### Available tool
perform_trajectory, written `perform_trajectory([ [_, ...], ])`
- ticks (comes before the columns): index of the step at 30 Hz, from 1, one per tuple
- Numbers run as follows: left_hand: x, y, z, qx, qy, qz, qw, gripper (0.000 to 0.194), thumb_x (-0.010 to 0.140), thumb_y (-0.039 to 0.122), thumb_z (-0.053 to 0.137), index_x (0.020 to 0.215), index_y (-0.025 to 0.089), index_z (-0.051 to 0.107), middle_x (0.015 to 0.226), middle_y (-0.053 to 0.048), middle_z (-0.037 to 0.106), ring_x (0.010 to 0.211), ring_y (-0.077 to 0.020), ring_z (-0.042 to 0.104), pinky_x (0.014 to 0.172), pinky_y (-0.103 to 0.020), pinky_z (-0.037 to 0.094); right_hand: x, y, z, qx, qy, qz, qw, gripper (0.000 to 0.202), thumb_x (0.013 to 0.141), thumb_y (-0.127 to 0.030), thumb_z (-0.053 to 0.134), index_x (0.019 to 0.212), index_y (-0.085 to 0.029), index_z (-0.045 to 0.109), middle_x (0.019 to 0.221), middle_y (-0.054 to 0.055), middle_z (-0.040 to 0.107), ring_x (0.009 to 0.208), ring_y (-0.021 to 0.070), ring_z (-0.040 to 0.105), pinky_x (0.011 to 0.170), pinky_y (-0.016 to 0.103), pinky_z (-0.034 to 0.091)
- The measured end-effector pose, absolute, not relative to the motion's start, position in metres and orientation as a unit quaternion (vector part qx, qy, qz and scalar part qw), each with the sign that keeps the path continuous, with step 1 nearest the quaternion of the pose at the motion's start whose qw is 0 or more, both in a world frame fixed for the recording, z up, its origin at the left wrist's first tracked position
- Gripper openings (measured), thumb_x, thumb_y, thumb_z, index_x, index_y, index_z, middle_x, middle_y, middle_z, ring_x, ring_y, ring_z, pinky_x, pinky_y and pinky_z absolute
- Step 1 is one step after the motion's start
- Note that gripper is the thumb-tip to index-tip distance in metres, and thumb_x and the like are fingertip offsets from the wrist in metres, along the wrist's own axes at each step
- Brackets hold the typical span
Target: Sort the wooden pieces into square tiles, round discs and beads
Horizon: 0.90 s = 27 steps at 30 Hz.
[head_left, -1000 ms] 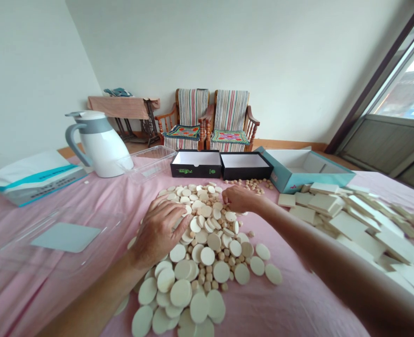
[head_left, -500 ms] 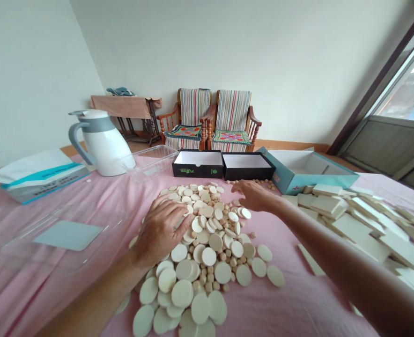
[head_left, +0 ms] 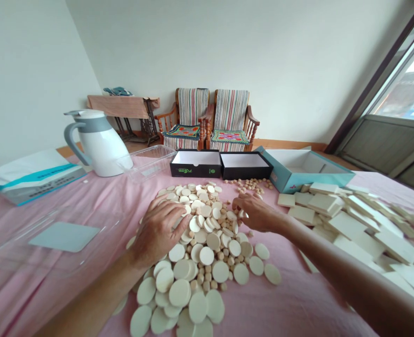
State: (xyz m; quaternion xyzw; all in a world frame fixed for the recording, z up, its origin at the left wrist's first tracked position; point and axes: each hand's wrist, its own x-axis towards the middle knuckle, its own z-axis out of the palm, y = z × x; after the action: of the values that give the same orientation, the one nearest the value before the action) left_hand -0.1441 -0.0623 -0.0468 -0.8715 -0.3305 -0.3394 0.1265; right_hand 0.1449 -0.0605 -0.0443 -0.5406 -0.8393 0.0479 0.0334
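A heap of pale round wooden discs (head_left: 179,292) lies in front of me, mixed with small wooden beads (head_left: 207,276). Resting on the heap's left side is my left hand (head_left: 159,229), with its fingers stretched forward and thumb apart, holding nothing. At the heap's right edge, my right hand (head_left: 258,213) has its fingers bent down in a pinch among the discs and beads. Its fingertips partly hide what is between them. Beyond that hand, a smaller group of wooden beads (head_left: 252,186) lies in front of the black boxes.
Two open black boxes (head_left: 195,170) (head_left: 246,172) stand behind the heap, beside a light-blue box (head_left: 298,180). Rectangular wooden pieces (head_left: 351,229) are piled at right. A white jug (head_left: 103,147), clear plastic tray (head_left: 151,161), clear lid (head_left: 64,236) and packet (head_left: 41,182) are at left.
My right hand has moved down and nearer, from beside the separate beads to the heap's right edge, uncovering those beads. My left hand stays on the discs. The view has shifted slightly.
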Motion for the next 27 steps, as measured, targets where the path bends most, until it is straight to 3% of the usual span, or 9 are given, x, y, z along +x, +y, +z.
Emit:
perform_trajectory([
  [7,-0.144,-0.062,-0.046,-0.870,-0.329,-0.344,0.126,0.009,0.088,0.022,0.054,0.086,0.018,0.062,0.087,-0.003,0.070,0.087,-0.0198,0.063,0.093,-0.043,0.043,0.145,-0.071,-0.048,-0.548,-0.825,0.068,0.119,0.023,0.065,-0.003,0.047,0.082,-0.017,0.054,0.083,0.003,0.062,0.079,0.0155,0.054,0.073,0.028,0.032],
  [13,-0.143,-0.062,-0.046,-0.872,-0.329,-0.341,0.126,0.009,0.088,0.023,0.054,0.086,0.019,0.062,0.088,-0.003,0.070,0.088,-0.0194,0.063,0.098,-0.044,0.041,0.158,-0.079,-0.041,-0.584,-0.792,0.062,0.166,0.012,0.075,-0.013,0.051,0.085,-0.018,0.054,0.078,0.003,0.062,0.071,0.0146,0.053,0.066,0.026,0.033],
  [22,-0.143,-0.062,-0.047,-0.869,-0.330,-0.345,0.126,0.008,0.087,0.022,0.055,0.086,0.019,0.063,0.087,-0.002,0.070,0.088,-0.0192,0.064,0.099,-0.045,0.041,0.179,-0.075,-0.028,-0.620,-0.767,0.035,0.161,0.019,0.073,-0.010,0.049,0.081,-0.017,0.065,0.080,0.005,0.066,0.076,0.0156,0.058,0.067,0.024,0.038],
  [27,-0.144,-0.062,-0.047,-0.868,-0.330,-0.347,0.128,0.009,0.087,0.023,0.054,0.085,0.019,0.063,0.087,-0.003,0.070,0.087,-0.0192,0.064,0.098,-0.044,0.042,0.166,-0.064,-0.022,-0.635,-0.766,-0.015,0.101,0.020,0.076,-0.009,0.050,0.079,-0.017,0.068,0.083,0.008,0.069,0.084,0.0187,0.060,0.073,0.025,0.038],
])
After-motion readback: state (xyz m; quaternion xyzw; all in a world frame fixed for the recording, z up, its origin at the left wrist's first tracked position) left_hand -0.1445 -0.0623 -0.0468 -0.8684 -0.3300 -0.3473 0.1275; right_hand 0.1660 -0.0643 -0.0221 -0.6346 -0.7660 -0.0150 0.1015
